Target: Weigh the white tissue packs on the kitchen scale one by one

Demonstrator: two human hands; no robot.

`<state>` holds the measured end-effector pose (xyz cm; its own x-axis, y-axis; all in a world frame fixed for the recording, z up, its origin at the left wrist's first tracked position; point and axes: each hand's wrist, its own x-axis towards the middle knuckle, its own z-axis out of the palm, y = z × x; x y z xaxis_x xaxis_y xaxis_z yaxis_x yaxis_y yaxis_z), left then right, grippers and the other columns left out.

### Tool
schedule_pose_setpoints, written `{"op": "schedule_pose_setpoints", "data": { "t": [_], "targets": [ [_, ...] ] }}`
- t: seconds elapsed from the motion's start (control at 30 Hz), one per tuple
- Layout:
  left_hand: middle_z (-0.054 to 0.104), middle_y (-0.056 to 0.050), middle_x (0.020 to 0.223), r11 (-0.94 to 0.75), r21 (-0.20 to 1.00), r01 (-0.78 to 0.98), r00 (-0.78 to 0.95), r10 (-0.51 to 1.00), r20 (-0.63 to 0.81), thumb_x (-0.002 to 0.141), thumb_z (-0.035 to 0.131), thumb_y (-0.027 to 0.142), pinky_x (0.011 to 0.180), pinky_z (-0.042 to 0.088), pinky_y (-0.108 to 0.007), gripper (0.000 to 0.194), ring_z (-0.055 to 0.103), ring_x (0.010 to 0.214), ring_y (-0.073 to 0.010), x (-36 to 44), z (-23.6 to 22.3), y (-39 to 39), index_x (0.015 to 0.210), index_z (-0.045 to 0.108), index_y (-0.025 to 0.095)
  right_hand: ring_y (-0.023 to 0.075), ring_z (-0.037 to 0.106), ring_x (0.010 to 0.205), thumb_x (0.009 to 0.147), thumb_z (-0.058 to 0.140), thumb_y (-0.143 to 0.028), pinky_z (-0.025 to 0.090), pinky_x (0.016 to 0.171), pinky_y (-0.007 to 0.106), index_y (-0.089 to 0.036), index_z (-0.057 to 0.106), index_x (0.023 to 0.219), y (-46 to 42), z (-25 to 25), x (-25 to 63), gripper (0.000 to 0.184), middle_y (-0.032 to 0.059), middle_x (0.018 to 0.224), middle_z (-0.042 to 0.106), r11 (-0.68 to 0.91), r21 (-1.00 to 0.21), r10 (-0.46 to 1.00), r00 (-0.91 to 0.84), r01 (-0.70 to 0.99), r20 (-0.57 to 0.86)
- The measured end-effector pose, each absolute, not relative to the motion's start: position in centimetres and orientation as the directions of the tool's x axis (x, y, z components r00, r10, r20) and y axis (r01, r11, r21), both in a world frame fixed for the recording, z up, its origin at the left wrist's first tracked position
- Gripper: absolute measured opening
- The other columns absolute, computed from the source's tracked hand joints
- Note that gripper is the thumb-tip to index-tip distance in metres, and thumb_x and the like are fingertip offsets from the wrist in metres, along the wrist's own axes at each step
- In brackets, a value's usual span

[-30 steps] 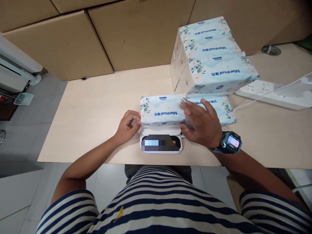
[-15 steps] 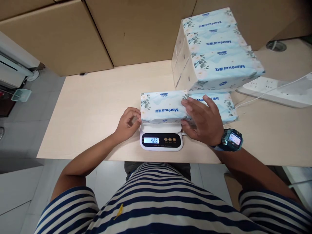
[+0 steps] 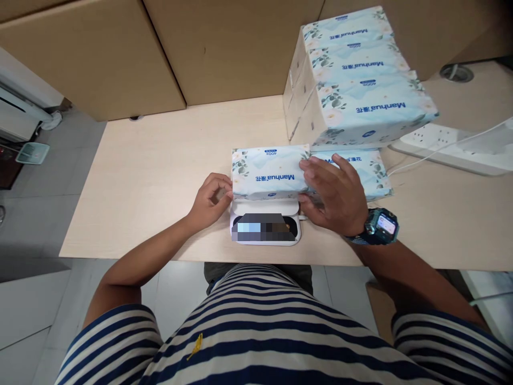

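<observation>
Nearest to you on the table (image 3: 152, 160) is the white digital scale (image 3: 266, 240), its display (image 3: 248, 228) blurred. The Manhua tissue pack (image 3: 266, 168) lies upon it. Your left hand (image 3: 211, 199) touches the pack's left end with curled fingers; whether they clamp it, I cannot tell. Your right hand (image 3: 335, 195) is at the right end, fingers apart. Behind this hand lies the second tissue pack (image 3: 379, 174); farther, stacked tissue packs (image 3: 371, 101) stand before cardboard boxes (image 3: 240, 48).
</observation>
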<state>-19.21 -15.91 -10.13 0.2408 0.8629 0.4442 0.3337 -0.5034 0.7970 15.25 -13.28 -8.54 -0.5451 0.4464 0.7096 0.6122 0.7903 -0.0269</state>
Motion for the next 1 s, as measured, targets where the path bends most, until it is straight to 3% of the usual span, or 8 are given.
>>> {"op": "schedule_pose_setpoints", "data": {
  "t": [0.33,0.5,0.7,0.9,1.0],
  "targets": [
    [0.07,-0.007,0.118,-0.505,0.793,0.341,0.246,0.862,0.443,0.106,0.069,0.042,0.097,0.061,-0.046,0.013,0.071,0.113,-0.0235,-19.16,-9.96,-15.91,0.105,0.07,0.029,0.0333,0.071,0.141,0.102,0.061,-0.023,0.055,0.118,0.062,-0.035,0.011,0.179,-13.39,-8.01,15.05,0.093,0.0101,0.157,0.071,0.797,0.015,0.411,-0.561,0.604,0.718],
    [0.07,-0.007,0.117,-0.505,0.796,0.333,0.247,0.862,0.443,0.106,0.069,0.04,0.097,0.061,-0.049,0.01,0.071,0.113,-0.0246,-19.18,-10.01,-15.88,0.106,0.07,0.03,0.0321,0.074,0.136,0.099,0.064,-0.022,0.059,0.114,0.056,-0.026,0.021,0.178,-13.33,-7.83,14.99,0.09,0.0125,0.146,0.077,0.798,0.082,0.333,-0.55,0.597,0.766],
    [0.07,-0.007,0.117,-0.495,0.809,0.318,0.242,0.867,0.436,0.105,0.07,0.042,0.098,0.061,-0.048,0.012,0.071,0.113,-0.0247,-19.14,-10.1,-15.9,0.105,0.071,0.03,0.0359,0.071,0.142,0.101,0.061,-0.027,0.052,0.12,0.064,-0.034,0.016,0.178,-13.38,-8.35,15.55,0.089,0.0106,0.158,0.071,0.773,-0.002,0.477,-0.579,0.635,0.661],
    [0.07,-0.007,0.117,-0.495,0.808,0.319,0.241,0.867,0.436,0.105,0.069,0.042,0.097,0.06,-0.048,0.012,0.071,0.112,-0.0246,-19.13,-10.15,-15.92,0.105,0.071,0.03,0.0316,0.069,0.144,0.1,0.064,-0.024,0.054,0.119,0.058,-0.034,0.014,0.179,-13.31,-8.31,15.41,0.094,0.0093,0.157,0.072,0.808,0.021,0.385,-0.555,0.589,0.738],
    [0.07,-0.007,0.116,-0.488,0.811,0.322,0.228,0.872,0.434,0.105,0.07,0.044,0.097,0.061,-0.05,0.014,0.071,0.111,-0.0255,-19.04,-10.05,-15.93,0.104,0.071,0.031,0.033,0.069,0.144,0.101,0.063,-0.024,0.053,0.12,0.06,-0.035,0.014,0.179,-13.32,-8.16,15.27,0.093,0.0091,0.159,0.071,0.809,-0.002,0.408,-0.559,0.588,0.722]
  ]
}}
